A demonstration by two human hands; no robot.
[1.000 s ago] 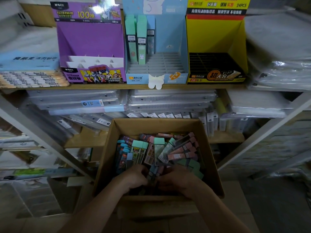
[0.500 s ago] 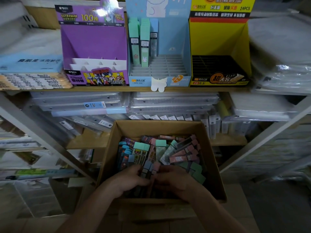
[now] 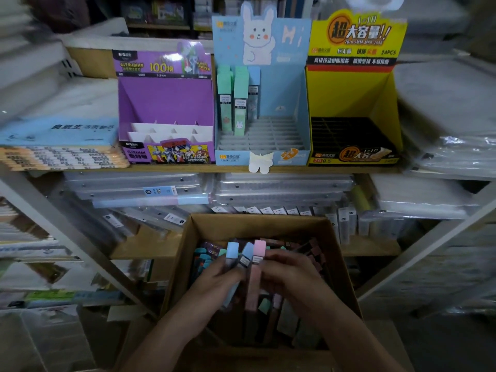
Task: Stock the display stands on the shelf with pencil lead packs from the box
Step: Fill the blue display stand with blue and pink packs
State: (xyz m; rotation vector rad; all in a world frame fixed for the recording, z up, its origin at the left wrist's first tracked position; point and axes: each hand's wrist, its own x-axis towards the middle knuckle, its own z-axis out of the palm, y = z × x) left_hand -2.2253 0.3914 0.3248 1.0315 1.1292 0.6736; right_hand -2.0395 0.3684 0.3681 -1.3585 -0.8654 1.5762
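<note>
A brown cardboard box (image 3: 339, 253) sits low in the middle, full of loose pencil lead packs (image 3: 312, 251). My left hand (image 3: 214, 280) and my right hand (image 3: 290, 275) together hold a small bunch of packs (image 3: 252, 267) upright above the box: two with light blue caps and one pink. On the shelf above stand three display stands: a purple one (image 3: 166, 98) with white slots, a light blue rabbit one (image 3: 284, 103) holding a few green and blue packs (image 3: 239, 103) at its back left, and a yellow one (image 3: 357, 92) with a black grid.
A wooden shelf board (image 3: 335, 169) carries the stands. Stacked paper packs (image 3: 59, 151) lie left of them and plastic-wrapped goods (image 3: 451, 135) right. Clear folders (image 3: 139, 189) and small boxed items (image 3: 346, 224) fill the lower shelf behind the box.
Both hands have lifted the gathered packs up out of the box contents, and the packs now stand upright. The camera view has tilted up, showing more of the stands.
</note>
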